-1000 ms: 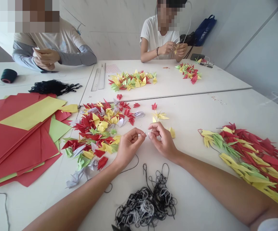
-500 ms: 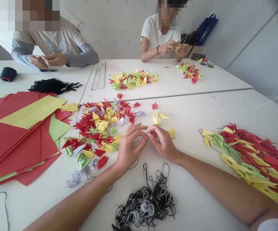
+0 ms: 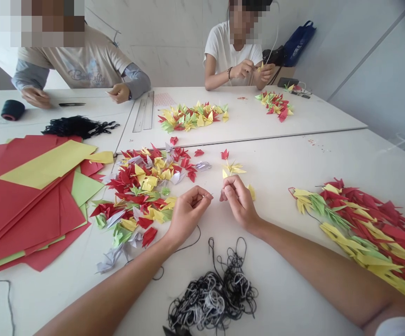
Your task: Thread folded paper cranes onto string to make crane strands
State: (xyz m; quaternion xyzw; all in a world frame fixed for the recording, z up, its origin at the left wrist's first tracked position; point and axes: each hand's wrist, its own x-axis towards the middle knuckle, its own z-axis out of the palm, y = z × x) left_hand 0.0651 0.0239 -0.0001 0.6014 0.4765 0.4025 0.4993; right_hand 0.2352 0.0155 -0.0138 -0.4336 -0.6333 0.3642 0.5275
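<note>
- The left hand (image 3: 187,213) pinches a needle (image 3: 210,195); its long axis points right.
- The right hand (image 3: 239,205), fingertips pinched closed, lies just beside the needle tip.

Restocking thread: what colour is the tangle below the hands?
The thread tangle is black with grey strands, clearest in head view.

White sleeve (image 3: 401,326) showing at the counter's (image 3: 310,154) near edge; arms going bare to left hand (image 3: 185,217), right hand (image 3: 240,207).
</note>
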